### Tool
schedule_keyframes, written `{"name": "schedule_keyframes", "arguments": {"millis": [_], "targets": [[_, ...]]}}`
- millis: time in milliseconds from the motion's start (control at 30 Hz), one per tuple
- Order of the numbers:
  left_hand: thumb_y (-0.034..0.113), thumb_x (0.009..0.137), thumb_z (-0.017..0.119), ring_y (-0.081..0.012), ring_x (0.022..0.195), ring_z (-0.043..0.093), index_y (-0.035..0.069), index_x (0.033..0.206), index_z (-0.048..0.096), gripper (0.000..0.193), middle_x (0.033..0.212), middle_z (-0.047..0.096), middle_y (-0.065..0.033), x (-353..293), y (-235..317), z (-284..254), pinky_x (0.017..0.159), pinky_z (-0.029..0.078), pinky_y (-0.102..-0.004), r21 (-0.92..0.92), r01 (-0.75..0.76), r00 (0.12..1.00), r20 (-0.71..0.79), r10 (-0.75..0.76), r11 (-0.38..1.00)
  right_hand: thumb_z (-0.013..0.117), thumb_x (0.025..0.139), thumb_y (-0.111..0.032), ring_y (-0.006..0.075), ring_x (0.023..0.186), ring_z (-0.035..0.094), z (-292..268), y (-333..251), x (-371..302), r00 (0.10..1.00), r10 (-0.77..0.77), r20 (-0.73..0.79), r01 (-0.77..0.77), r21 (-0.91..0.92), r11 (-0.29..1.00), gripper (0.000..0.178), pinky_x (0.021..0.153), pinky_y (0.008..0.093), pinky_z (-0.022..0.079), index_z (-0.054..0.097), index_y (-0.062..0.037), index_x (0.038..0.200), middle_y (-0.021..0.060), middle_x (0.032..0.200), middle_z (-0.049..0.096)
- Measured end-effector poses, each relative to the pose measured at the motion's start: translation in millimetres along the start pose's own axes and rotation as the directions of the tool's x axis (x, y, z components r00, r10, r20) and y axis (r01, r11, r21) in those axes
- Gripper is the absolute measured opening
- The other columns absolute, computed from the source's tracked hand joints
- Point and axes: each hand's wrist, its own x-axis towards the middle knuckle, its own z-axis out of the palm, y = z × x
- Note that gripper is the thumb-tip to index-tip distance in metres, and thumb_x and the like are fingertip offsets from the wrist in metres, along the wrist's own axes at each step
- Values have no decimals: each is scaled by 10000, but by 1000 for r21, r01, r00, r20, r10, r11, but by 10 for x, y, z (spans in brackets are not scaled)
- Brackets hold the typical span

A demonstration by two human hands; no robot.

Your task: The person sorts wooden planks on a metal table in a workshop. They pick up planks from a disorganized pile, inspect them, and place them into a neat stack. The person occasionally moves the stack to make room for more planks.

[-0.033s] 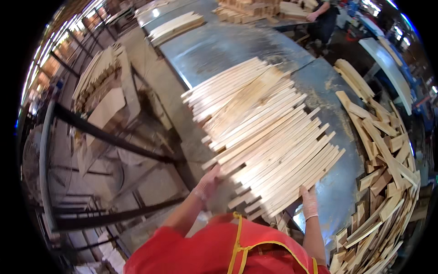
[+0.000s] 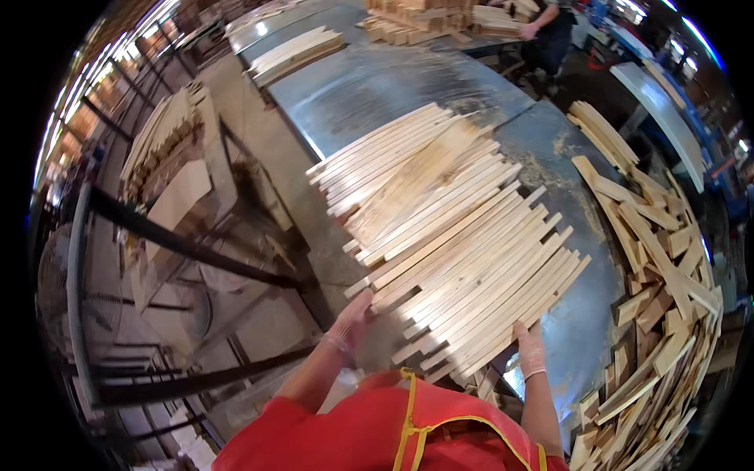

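Note:
A broad layer of pale wooden strips point(image 2: 471, 286) lies side by side on the metal table, its ends uneven. Among them sits a wider board point(image 2: 420, 180) with brownish grain. My left hand point(image 2: 351, 320), in a thin glove, is at the strips' left ends, its fingers stretched out and touching them. Also gloved, my right hand point(image 2: 532, 347) is at the near right edge, thumb over the nearest strip and the other fingers partly hidden against it.
The metal table point(image 2: 377, 82) bears more strips point(image 2: 297, 53) and wood stacks point(image 2: 420, 20) farther back. Loose offcuts point(image 2: 660, 259) heap along the right. A dark metal frame point(image 2: 188, 243) stands at left, near a timber-loaded cart point(image 2: 169, 133). Another person point(image 2: 547, 35) works at the back right.

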Motion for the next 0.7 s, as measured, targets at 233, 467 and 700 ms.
{"name": "schedule_keyframes", "arguments": {"millis": [233,467,700], "targets": [[818,1019,288,-241,1057,702,5,1383,607,946,1167,688,-124,-75,1713,594,943,568,-456,243,39,837,522,-165,969,672,995,-365,337,1413,524,84,-123,-107,999,27,36,-25,-50,998,967,1180,365,390,111,25,1680,274,1550,520],[232,878,788,-237,867,676,-24,1570,414,827,1182,665,-184,561,2175,1651,785,670,-395,926,-340,812,376,-447,161,711,960,-418,353,1404,546,61,-41,-39,999,9,54,-6,-65,998,993,1164,396,416,171,28,1664,277,1517,553],[197,859,763,-231,941,703,-3,1231,656,436,1056,695,-95,186,2516,1031,811,600,-363,958,-260,962,268,-58,124,862,860,-355,315,1346,571,238,-545,-223,996,93,6,-93,-27,995,1078,1129,379,450,223,91,1605,246,1483,575]]}}
